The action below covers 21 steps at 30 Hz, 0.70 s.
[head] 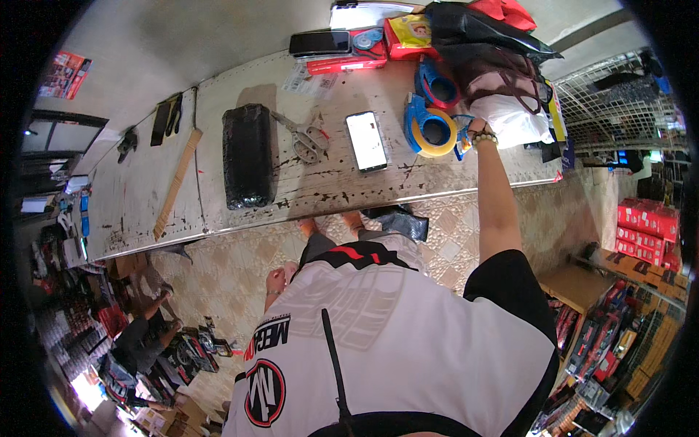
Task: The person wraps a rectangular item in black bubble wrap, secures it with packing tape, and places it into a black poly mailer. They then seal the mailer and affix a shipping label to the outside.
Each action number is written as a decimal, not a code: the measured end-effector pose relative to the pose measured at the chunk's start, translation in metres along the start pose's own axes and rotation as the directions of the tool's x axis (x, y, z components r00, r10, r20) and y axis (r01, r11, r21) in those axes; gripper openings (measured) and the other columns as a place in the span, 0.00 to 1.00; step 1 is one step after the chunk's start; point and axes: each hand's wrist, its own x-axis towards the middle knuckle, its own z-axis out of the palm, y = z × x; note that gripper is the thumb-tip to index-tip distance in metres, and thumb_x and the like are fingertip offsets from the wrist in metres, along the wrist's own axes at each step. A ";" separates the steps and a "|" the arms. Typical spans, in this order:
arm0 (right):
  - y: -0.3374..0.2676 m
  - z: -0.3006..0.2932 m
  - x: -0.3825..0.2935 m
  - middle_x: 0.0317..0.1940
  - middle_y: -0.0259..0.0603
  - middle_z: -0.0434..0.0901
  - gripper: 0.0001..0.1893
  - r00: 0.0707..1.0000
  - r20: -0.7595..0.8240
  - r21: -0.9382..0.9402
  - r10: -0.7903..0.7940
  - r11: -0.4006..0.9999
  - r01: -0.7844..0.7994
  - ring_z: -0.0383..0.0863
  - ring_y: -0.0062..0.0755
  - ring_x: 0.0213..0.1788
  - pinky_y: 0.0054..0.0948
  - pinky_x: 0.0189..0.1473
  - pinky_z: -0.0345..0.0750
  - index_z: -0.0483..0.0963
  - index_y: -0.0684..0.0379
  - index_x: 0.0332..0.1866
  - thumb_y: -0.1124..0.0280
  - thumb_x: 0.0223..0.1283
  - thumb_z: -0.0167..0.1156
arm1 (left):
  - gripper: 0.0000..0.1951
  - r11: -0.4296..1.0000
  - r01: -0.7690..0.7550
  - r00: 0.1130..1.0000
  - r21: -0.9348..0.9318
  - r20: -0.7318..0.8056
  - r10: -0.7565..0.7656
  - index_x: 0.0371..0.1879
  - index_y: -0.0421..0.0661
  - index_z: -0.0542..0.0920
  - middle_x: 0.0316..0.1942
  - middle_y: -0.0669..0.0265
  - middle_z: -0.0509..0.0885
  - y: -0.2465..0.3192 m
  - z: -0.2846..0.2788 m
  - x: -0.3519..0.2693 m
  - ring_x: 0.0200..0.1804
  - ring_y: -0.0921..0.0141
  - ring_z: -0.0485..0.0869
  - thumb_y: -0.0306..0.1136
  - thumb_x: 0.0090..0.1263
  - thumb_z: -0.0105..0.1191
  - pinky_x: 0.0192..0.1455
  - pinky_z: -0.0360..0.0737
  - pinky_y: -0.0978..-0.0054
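My right hand [479,128] reaches over the worktable [338,185], beaded bracelet at the wrist. It is at a white plastic bag [510,117] and a small blue item [463,143]; its fingers are mostly hidden, so its grip is unclear. Just left of it lies a blue tape dispenser [418,128] with a yellowish roll, and behind that another dispenser [437,84]. My left hand [277,277] hangs low at my side, its fingers curled and partly hidden. Before me lie a lit smartphone [367,142], metal scissors [306,139] and a black-wrapped parcel [247,157].
A cardboard strip [177,184] and a dark phone [320,43] on a red box [347,65] lie on the table. A black bag [486,33] is piled at back right. Black plastic [401,223] lies on the floor. Another person [136,349] bends at lower left near boxes.
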 end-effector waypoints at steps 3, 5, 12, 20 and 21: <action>0.002 -0.005 -0.008 0.46 0.49 0.85 0.15 0.999 -0.023 0.049 0.030 0.998 -0.029 0.86 0.42 0.49 0.37 0.50 0.82 0.83 0.58 0.44 0.64 0.66 0.50 | 0.13 1.000 0.003 1.000 0.010 0.024 -0.003 0.47 0.42 0.83 0.32 0.64 0.85 -0.024 -0.001 0.021 0.30 0.74 0.83 0.35 0.66 0.58 0.30 0.80 0.74; 0.005 -0.008 -0.014 0.46 0.49 0.85 0.16 0.994 -0.047 0.168 0.099 0.982 -0.090 0.86 0.42 0.49 0.37 0.50 0.82 0.84 0.58 0.44 0.64 0.66 0.50 | 0.13 1.000 0.004 0.999 -0.012 -0.053 -0.004 0.46 0.43 0.84 0.31 0.64 0.85 -0.041 0.006 0.038 0.30 0.74 0.83 0.36 0.66 0.59 0.29 0.79 0.75; 0.027 -0.019 -0.045 0.29 0.45 0.86 0.24 0.919 -0.125 0.726 0.374 0.666 -0.173 0.86 0.43 0.34 0.37 0.40 0.80 0.85 0.55 0.34 0.42 0.44 0.65 | 0.15 0.985 -0.098 0.988 0.145 -0.105 0.114 0.45 0.42 0.85 0.36 0.59 0.88 -0.067 0.016 0.080 0.38 0.68 0.86 0.37 0.64 0.60 0.41 0.81 0.70; 0.025 -0.073 -0.122 0.36 0.44 0.87 0.17 0.619 -0.160 0.978 0.769 0.208 -0.005 0.86 0.37 0.40 0.33 0.46 0.80 0.85 0.58 0.39 0.57 0.49 0.68 | 0.16 0.976 -0.143 0.989 0.165 0.002 0.145 0.45 0.42 0.84 0.42 0.55 0.88 -0.074 0.021 0.114 0.46 0.61 0.86 0.39 0.64 0.59 0.50 0.80 0.67; 0.022 -0.092 -0.132 0.39 0.42 0.87 0.15 0.684 -0.138 0.986 0.717 0.038 0.160 0.85 0.33 0.40 0.31 0.45 0.79 0.85 0.58 0.41 0.59 0.53 0.67 | 0.16 0.970 -0.160 0.986 0.185 -0.009 0.164 0.45 0.43 0.85 0.42 0.55 0.88 -0.074 0.024 0.110 0.46 0.61 0.86 0.40 0.64 0.59 0.50 0.81 0.67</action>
